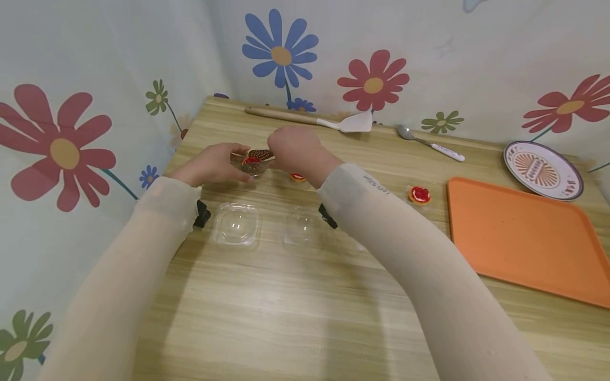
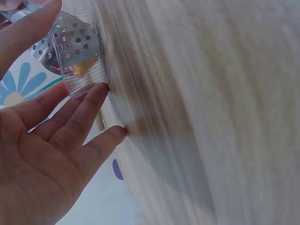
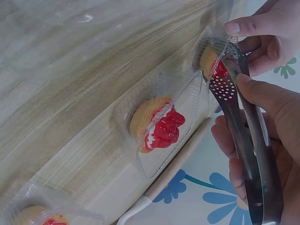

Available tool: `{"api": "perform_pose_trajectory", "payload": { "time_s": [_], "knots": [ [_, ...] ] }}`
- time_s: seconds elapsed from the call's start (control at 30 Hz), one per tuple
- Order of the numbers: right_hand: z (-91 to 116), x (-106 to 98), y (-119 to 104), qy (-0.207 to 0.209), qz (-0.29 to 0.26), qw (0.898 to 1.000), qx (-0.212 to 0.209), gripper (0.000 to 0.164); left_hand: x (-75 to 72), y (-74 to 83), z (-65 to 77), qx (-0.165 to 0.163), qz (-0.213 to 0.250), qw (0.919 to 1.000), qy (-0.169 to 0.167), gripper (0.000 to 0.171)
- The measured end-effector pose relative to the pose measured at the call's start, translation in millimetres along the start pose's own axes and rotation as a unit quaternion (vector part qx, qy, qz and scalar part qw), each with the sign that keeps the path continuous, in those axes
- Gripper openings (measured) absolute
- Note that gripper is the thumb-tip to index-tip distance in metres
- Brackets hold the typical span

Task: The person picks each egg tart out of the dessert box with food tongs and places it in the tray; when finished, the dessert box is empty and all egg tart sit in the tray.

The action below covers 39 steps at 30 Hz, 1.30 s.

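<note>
My right hand point(image 1: 300, 151) grips metal tongs point(image 3: 255, 154) with perforated heads. The heads stand around a small tart point(image 3: 219, 70) with a red topping, inside a clear plastic box point(image 2: 79, 91). Whether they squeeze the tart cannot be told. On the left, my left hand point(image 1: 214, 164) holds that box by its sides, thumb on one side and fingers on the other. Beside it, a second red-topped tart point(image 3: 161, 126) sits in its own clear box, partly behind my right hand in the head view.
Two clear plastic lids or trays, one left point(image 1: 236, 225) and one right point(image 1: 303, 228), lie nearer me. Another boxed tart point(image 1: 420, 195) stands to the right, by an orange tray point(image 1: 524, 238) and a patterned plate point(image 1: 543, 170). A spatula point(image 1: 286, 115) and spoon point(image 1: 431, 143) lie behind.
</note>
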State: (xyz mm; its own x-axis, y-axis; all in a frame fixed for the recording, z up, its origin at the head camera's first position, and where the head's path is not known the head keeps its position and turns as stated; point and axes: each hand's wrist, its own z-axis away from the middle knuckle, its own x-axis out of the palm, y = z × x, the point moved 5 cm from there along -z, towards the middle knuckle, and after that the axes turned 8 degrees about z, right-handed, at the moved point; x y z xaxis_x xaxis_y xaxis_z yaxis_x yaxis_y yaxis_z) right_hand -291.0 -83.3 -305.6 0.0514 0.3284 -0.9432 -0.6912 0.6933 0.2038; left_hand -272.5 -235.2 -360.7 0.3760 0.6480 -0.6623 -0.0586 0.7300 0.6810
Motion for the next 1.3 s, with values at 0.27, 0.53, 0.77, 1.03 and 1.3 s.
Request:
{"api": "perform_pose_trajectory", "payload": {
  "time_s": [0.27,0.53,0.77,1.03,1.3],
  "knots": [
    [0.1,0.5,1.5,0.000,0.002,1.000,-0.007,0.034,0.3,1.6,-1.0,-0.003,-0.003,1.0000,-0.002,0.084],
    [2.1,-1.5,4.1,0.013,0.002,1.000,-0.008,0.034,0.6,3.7,-1.0,0.002,-0.018,0.9998,0.001,0.084],
    [5.9,-9.8,7.9,0.027,0.023,0.999,-0.016,0.033,-0.5,1.9,-2.7,0.007,-0.034,0.9994,0.007,0.084],
    [26.8,-20.7,34.1,0.031,0.017,0.999,-0.005,0.030,2.2,3.7,-4.9,-0.003,-0.037,0.9993,0.003,0.086],
    [58.9,-19.3,70.7,0.035,-0.005,0.999,0.032,0.028,1.1,4.4,1.0,0.001,-0.029,0.9996,-0.002,0.085]
  ]
}}
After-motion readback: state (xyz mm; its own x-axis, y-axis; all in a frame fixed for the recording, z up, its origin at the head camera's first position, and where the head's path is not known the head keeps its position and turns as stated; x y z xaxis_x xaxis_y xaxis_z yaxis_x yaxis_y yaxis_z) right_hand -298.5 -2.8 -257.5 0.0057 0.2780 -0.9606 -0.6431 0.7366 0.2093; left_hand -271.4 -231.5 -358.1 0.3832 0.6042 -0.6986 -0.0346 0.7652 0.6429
